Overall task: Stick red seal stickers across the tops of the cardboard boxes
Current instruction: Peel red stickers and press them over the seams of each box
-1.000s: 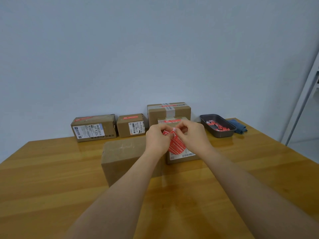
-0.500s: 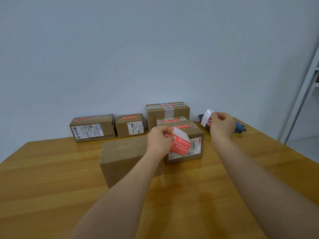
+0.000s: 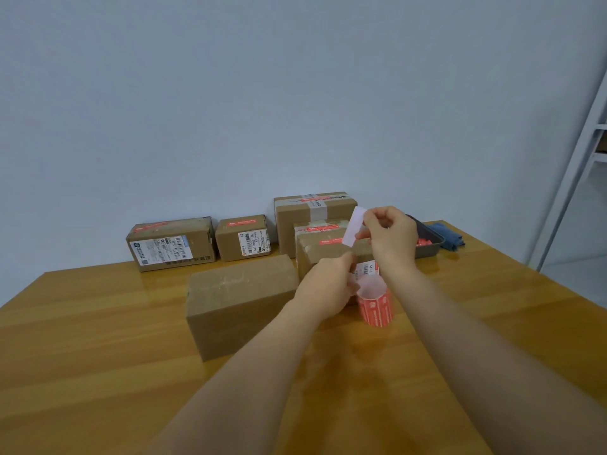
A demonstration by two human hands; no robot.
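Dangling below left hand (image 3: pixel 323 289): curled sticker (image 3: pixel 375 305).

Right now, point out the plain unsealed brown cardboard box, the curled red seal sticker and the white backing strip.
plain unsealed brown cardboard box (image 3: pixel 243 310): head view, front face.
curled red seal sticker (image 3: pixel 377 310): head view, red printed side.
white backing strip (image 3: pixel 353 226): head view, strip's middle.

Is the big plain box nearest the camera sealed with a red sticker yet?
Not yet: the plain cardboard box shows a bare brown top, while the left hand holds the red sticker strip beside it.
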